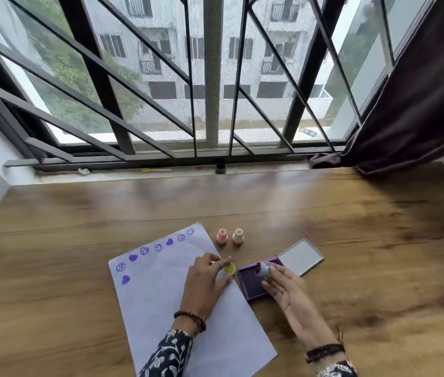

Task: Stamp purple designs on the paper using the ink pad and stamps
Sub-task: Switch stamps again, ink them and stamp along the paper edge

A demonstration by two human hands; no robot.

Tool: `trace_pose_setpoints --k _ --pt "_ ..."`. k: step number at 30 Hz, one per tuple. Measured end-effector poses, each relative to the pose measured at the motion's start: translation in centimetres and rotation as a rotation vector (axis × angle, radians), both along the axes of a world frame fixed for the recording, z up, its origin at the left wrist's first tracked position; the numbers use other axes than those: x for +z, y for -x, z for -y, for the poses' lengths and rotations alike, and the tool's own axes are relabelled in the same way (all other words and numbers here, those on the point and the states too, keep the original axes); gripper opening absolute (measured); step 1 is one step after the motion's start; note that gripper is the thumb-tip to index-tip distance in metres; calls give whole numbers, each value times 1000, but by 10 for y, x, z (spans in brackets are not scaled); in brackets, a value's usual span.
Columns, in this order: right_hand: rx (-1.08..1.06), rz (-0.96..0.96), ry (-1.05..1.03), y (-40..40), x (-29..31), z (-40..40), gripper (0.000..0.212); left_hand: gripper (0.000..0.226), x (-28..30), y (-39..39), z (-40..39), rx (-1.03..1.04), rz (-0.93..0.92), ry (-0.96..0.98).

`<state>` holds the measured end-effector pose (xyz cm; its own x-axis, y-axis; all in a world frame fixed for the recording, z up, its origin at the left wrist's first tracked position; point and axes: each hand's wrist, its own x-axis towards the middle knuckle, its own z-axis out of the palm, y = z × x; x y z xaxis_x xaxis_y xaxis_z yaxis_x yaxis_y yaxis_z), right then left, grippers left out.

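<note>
A white sheet of paper (pixel 161 300) lies angled on the wooden table, with purple hearts and smiley faces stamped along its top and left edges. My left hand (pixel 204 281) rests on the paper's right edge and pinches a small yellow stamp (pixel 229 268). My right hand (pixel 283 289) holds a light blue stamp (pixel 263 270), tilted with its purple inked face toward the left, just above the open purple ink pad (pixel 250 287). The pad's lid (pixel 301 256) lies flipped open behind it.
A pink stamp (pixel 222 236) and a peach stamp (pixel 238 236) stand upright just beyond the paper's top right corner. The wooden table (pixel 351 227) runs back to a windowsill with a dark metal grille. A dark curtain (pixel 419 118) hangs at the right.
</note>
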<state>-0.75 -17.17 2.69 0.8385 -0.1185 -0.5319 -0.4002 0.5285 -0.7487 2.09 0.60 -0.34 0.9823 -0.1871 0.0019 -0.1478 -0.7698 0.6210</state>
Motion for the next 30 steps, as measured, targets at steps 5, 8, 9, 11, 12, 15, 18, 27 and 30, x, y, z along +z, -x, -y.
trace_pose_setpoints --k 5,8,9,11,12,15,18,27,30 --pt "180 63 751 7 6 -4 15 71 1 1 0 -83 -75 -76" --pt "308 185 1237 15 9 -14 18 79 -1 6 4 -98 -67 -138" --pt "368 214 1327 18 8 -17 18 78 -1 7 6 -94 -64 -146" --pt "471 227 1453 23 7 -22 18 74 -2 8 8 -92 -56 -165" --pt "496 231 1496 24 7 -24 19 71 -3 9 8 -94 -51 -175" --pt "540 250 1573 24 8 -27 18 68 -6 9 8 -91 -46 -166" --pt "596 259 1607 21 8 -25 18 67 -7 9 8 -85 -46 -172" --pt "760 131 1601 -10 14 -30 20 62 -7 8 8 -95 -43 -103" --pt "791 66 1592 -24 19 -27 21 63 -8 8 8 -94 -37 -86"
